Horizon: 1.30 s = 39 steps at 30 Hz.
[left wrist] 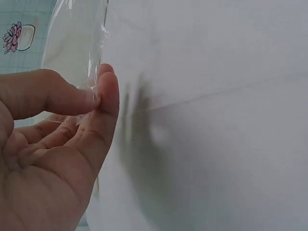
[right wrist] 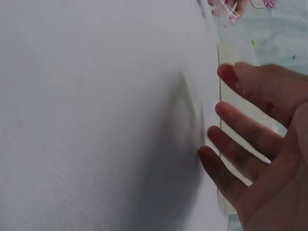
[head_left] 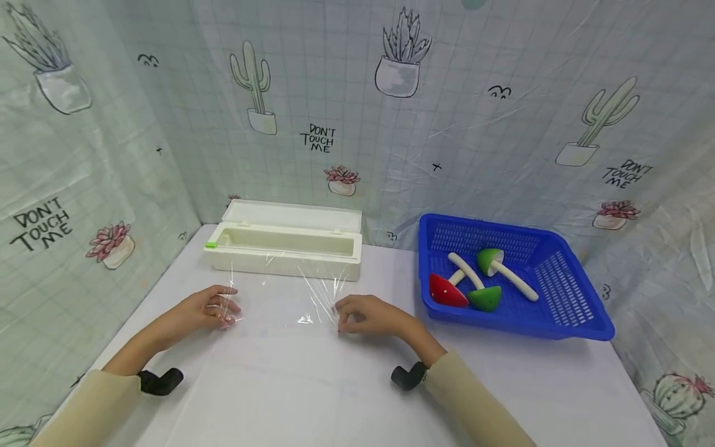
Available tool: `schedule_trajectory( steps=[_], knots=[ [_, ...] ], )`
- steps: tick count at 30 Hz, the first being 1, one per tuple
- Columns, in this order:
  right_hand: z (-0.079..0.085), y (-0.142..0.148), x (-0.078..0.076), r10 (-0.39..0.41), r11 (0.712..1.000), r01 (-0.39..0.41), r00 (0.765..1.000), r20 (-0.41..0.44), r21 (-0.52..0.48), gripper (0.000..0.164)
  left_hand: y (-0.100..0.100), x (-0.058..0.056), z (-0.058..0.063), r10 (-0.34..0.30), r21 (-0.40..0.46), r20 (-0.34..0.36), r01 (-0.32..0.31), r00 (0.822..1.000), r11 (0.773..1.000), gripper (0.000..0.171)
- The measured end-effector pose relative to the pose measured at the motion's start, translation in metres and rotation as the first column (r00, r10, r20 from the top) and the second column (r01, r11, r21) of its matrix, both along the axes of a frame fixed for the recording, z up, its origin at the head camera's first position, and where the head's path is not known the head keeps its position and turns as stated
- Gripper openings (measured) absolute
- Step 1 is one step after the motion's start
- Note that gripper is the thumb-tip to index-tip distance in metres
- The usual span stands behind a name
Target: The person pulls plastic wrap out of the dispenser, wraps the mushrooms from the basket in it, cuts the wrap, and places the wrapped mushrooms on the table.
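Note:
A sheet of clear cling film stretches from the front of a white cling film dispenser box, whose lid stands raised at the back. My left hand pinches the film's left corner between thumb and index finger, seen close in the left wrist view, where the film is bunched at the fingertips. At the right corner, my right hand pinches the film with thumb and index finger; its other fingers spread apart in the right wrist view. Both hands are a little above the white table, in front of the dispenser.
To the right stands a blue plastic basket holding a red toy mushroom and green-capped ones. A light green slider sits at the dispenser's left end. Printed curtains enclose the white table.

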State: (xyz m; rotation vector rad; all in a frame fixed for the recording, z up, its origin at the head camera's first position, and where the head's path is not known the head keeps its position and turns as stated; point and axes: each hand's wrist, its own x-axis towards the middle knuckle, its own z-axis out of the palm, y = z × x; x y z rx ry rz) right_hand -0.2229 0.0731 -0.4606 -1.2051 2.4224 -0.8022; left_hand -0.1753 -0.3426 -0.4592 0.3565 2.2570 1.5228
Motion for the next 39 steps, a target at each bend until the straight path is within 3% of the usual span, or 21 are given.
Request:
schedule_trajectory(
  steps=[2, 4, 5, 7, 9, 10, 11, 14, 17, 20, 22, 25, 28, 30, 35, 39],
  knots=[
    [0.001, 0.0, 0.001, -0.05, 0.998, 0.051, 0.997, 0.054, -0.026, 0.013, -0.004, 0.006, 0.002, -0.007, 0.01, -0.01, 0.007, 1.0, 1.0, 0.065],
    [0.002, -0.001, -0.001, -0.145, 0.986, 0.157, 0.975, 0.168, -0.058, 0.022, -0.007, 0.01, 0.003, -0.003, 0.01, -0.028, 0.003, 1.0, 1.0, 0.066],
    [0.002, -0.002, -0.003, -0.201, 0.97, 0.228, 0.947, 0.25, -0.082, 0.028, -0.009, 0.012, 0.003, 0.003, 0.014, -0.034, -0.003, 0.999, 1.0, 0.067],
    [0.002, -0.005, -0.009, -0.296, 0.921, 0.37, 0.869, 0.397, -0.123, 0.038, -0.013, 0.017, 0.002, 0.026, 0.02, -0.049, -0.025, 0.998, 0.999, 0.068],
    [0.001, -0.011, -0.016, -0.334, 0.861, 0.478, 0.789, 0.515, -0.175, 0.043, -0.016, 0.022, 0.0, 0.057, 0.015, -0.067, -0.056, 0.996, 0.998, 0.068],
    [0.0, -0.014, -0.02, -0.331, 0.834, 0.512, 0.763, 0.556, -0.206, 0.044, -0.018, 0.024, -0.001, 0.071, 0.01, -0.079, -0.07, 0.994, 0.997, 0.067],
    [-0.001, -0.018, -0.023, -0.325, 0.811, 0.537, 0.743, 0.585, -0.231, 0.045, -0.019, 0.026, -0.002, 0.086, 0.009, -0.095, -0.085, 0.992, 0.996, 0.067],
    [-0.003, -0.03, -0.03, -0.312, 0.765, 0.578, 0.718, 0.622, -0.284, 0.041, -0.021, 0.034, -0.007, 0.122, -0.011, -0.142, -0.125, 0.982, 0.992, 0.063],
    [-0.002, -0.039, -0.031, -0.318, 0.722, 0.612, 0.708, 0.631, -0.323, 0.036, -0.024, 0.042, -0.012, 0.137, 0.005, -0.169, -0.139, 0.976, 0.99, 0.058],
    [-0.001, -0.043, -0.029, -0.318, 0.7, 0.616, 0.722, 0.614, -0.361, 0.032, -0.03, 0.05, -0.014, 0.107, 0.063, -0.137, -0.099, 0.985, 0.993, 0.056],
    [-0.001, -0.043, -0.028, -0.305, 0.709, 0.594, 0.743, 0.595, -0.379, 0.03, -0.036, 0.052, -0.013, 0.057, 0.113, -0.107, -0.045, 0.993, 0.993, 0.058],
    [-0.001, -0.041, -0.026, -0.299, 0.731, 0.565, 0.769, 0.564, -0.383, 0.027, -0.04, 0.048, -0.008, 0.062, 0.07, -0.069, -0.057, 0.996, 0.996, 0.061],
    [-0.001, -0.042, -0.025, -0.293, 0.738, 0.553, 0.779, 0.555, -0.388, 0.027, -0.039, 0.03, -0.004, 0.14, -0.008, -0.047, -0.14, 0.989, 0.99, 0.068],
    [-0.001, -0.043, -0.024, -0.284, 0.737, 0.55, 0.779, 0.559, -0.392, 0.027, -0.037, 0.013, -0.003, 0.197, -0.006, -0.004, -0.197, 0.98, 0.98, 0.074],
    [0.0, -0.04, -0.026, -0.281, 0.739, 0.549, 0.778, 0.562, -0.39, 0.028, -0.022, -0.033, 0.002, 0.244, 0.149, 0.125, -0.261, 0.962, 0.954, 0.071],
    [0.002, -0.042, -0.027, -0.283, 0.73, 0.56, 0.77, 0.572, -0.392, 0.027, -0.011, -0.054, 0.009, 0.294, 0.201, 0.143, -0.318, 0.945, 0.927, 0.049]
  ],
)
